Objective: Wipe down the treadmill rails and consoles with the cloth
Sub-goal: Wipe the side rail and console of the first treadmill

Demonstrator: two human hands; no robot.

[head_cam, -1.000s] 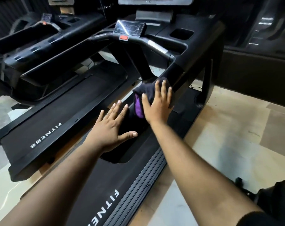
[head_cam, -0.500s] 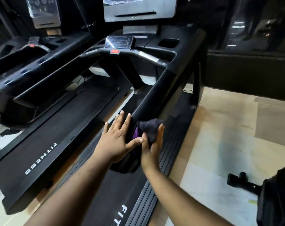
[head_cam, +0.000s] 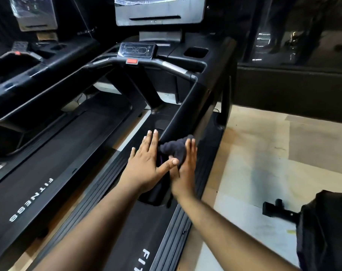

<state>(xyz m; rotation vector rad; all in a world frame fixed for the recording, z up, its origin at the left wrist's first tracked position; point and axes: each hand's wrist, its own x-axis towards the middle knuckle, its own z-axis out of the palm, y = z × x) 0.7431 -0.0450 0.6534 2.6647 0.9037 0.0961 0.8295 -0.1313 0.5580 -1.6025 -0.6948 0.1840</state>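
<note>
Both hands are on the near end of the right handrail [head_cam: 187, 106] of the closest treadmill [head_cam: 139, 227]. Right hand [head_cam: 184, 173] sits on the rail's outer side, fingers straight, palm pressing the dark cloth [head_cam: 175, 149] onto the rail, so no curled grip, just flat pressure. The cloth is bunched over the top edge of the rail with a bit of purple showing underneath, sandwiched between the two hands. Left hand [head_cam: 146, 165] lies flat on the rail's inner side, fingers spread and straight, thumb tip touching the cloth; it holds nothing.

The rail runs up and away to the console [head_cam: 137, 50], which has a red stop button [head_cam: 132, 61] on the crossbar just below it. A cup recess [head_cam: 195, 52] is set in the tray right of the console.

Edges: the ribbed side strip [head_cam: 172, 233] runs along the belt's right edge, directly under the right forearm. Right of it is open light floor [head_cam: 264, 153]. A black bracket-like piece [head_cam: 277, 209] lies on the floor near a dark bag-like shape [head_cam: 326, 227] at the lower right; can't tell exactly what either is. To the left, a second treadmill [head_cam: 49, 153] stands just beside the first, with a narrow strip of floor between the decks.
</note>
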